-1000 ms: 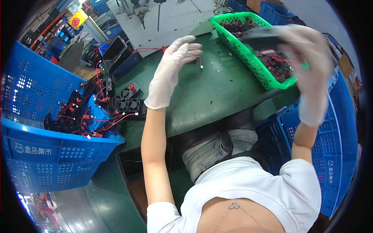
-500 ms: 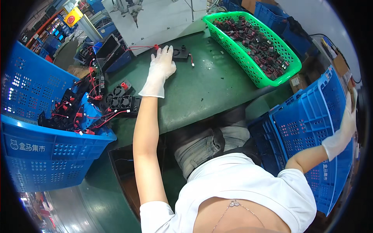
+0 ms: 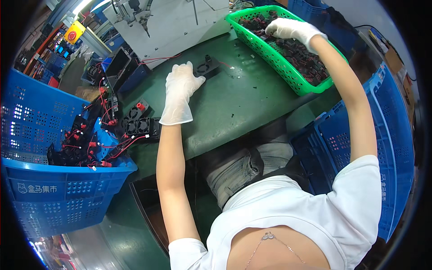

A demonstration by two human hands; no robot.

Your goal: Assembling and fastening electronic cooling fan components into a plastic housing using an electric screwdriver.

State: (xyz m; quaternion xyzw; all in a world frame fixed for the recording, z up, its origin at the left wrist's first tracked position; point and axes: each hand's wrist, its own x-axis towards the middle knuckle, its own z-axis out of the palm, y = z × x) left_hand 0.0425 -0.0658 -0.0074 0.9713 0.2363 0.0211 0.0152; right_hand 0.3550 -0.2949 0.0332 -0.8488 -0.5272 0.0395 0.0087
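My left hand (image 3: 182,87), in a white glove, rests on the green table (image 3: 225,108) with its fingers curled around the left end of a black fan unit (image 3: 208,67). The rest of that unit sticks out to the right, with a thin red wire trailing from it. My right hand (image 3: 294,32), also gloved, reaches over the far side of a green basket (image 3: 288,67). Its fingers are bent and drawn together, tips down among small black and red parts (image 3: 301,56). What they hold, if anything, is hidden.
Left of me, a blue crate (image 3: 67,189) holds black fan units with red wires. More fans (image 3: 137,126) lie at the table's left edge. Behind stands a pale machine (image 3: 180,27); a yellow box with a red button (image 3: 74,32) is at far left. Another blue crate (image 3: 351,135) stands right.
My right hand has swung from the far right, by the blue crate, up and left into the green basket. The left hand's fingers have curled, and the fan unit has tilted.
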